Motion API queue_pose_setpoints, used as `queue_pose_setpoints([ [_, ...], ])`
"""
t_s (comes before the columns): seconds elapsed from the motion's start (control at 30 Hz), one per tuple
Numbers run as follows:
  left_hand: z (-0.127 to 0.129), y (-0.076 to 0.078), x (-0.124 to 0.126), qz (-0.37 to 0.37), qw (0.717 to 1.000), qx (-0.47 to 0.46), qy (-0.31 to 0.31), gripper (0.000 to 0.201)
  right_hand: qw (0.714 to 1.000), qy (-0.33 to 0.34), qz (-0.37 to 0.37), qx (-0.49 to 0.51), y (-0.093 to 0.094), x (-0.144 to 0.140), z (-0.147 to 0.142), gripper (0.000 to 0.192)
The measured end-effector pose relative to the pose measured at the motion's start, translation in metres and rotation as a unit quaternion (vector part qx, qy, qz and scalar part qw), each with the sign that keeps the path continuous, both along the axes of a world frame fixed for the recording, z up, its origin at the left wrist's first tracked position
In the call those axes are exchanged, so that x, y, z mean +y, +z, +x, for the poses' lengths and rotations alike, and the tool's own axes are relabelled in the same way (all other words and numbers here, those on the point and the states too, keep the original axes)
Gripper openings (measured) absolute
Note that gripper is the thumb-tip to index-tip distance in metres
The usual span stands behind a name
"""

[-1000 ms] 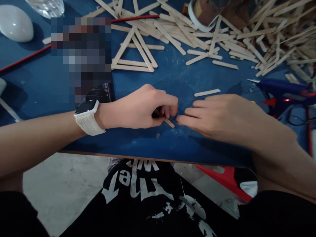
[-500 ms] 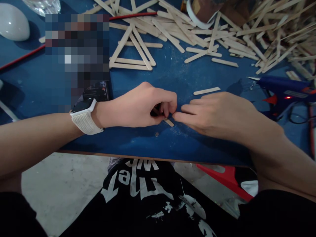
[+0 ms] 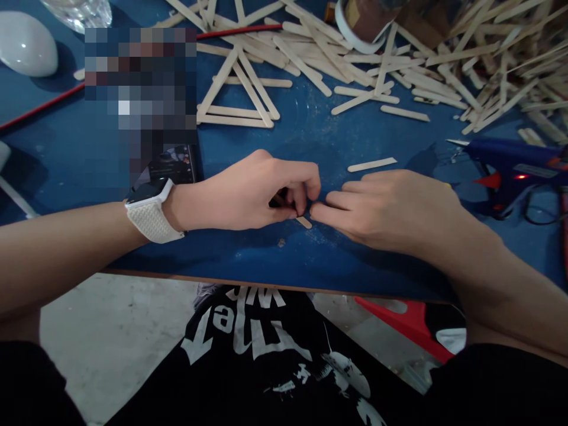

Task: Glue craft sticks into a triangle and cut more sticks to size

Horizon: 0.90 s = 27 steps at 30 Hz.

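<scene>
At its four o'clock, left hand (image 3: pixel 264 190) pinched stick (image 3: pixel 304 222), likely light, stiff, best edge-held; right hand (image 3: pixel 386 206) curled, hold unclear.

We can see a narrow strip of pale stick (image 3: pixel 304 222) poking out from the pinched fingertips of our left hand (image 3: pixel 261 189), over the near part of the tabletop (image 3: pixel 284 269), roughly midway along its near edge. Its 1 visible end is rounded and slants down towards that edge; the rest is hidden, so we cannot tell its full length. The fingertips of our right hand (image 3: pixel 390 207) are just beside it; we cannot tell whether they touch it. Beyond the right knuckles, farther from the near edge, we have 1 flat cut piece (image 3: pixel 371 164), its left end rounded, its right end sliced slantwise.
</scene>
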State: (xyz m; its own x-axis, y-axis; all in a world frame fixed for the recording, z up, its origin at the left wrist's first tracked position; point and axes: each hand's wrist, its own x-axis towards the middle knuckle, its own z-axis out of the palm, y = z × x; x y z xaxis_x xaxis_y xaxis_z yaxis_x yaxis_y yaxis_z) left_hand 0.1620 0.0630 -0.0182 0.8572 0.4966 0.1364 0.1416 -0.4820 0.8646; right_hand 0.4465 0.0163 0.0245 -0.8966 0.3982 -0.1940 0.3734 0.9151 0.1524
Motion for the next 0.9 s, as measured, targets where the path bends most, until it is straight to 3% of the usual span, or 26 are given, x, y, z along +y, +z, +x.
queue_pose_setpoints([
  [0.23,0.001,0.002,0.002,0.016,1.000,0.005,-0.010,0.019,1.000,0.005,-0.007,0.021,-0.002,0.001,0.001,0.036],
  [0.53,0.003,-0.009,0.001,0.086,0.996,-0.023,0.008,0.020,1.000,0.008,0.000,0.013,0.001,0.002,0.005,0.041],
  [0.7,0.003,-0.003,0.001,0.045,0.999,-0.001,0.003,0.015,0.999,-0.012,-0.028,0.018,0.000,0.005,0.006,0.043],
  [0.9,0.001,0.004,0.001,0.022,0.999,0.028,0.005,0.028,0.998,-0.039,-0.040,0.031,0.001,0.008,0.006,0.040],
])
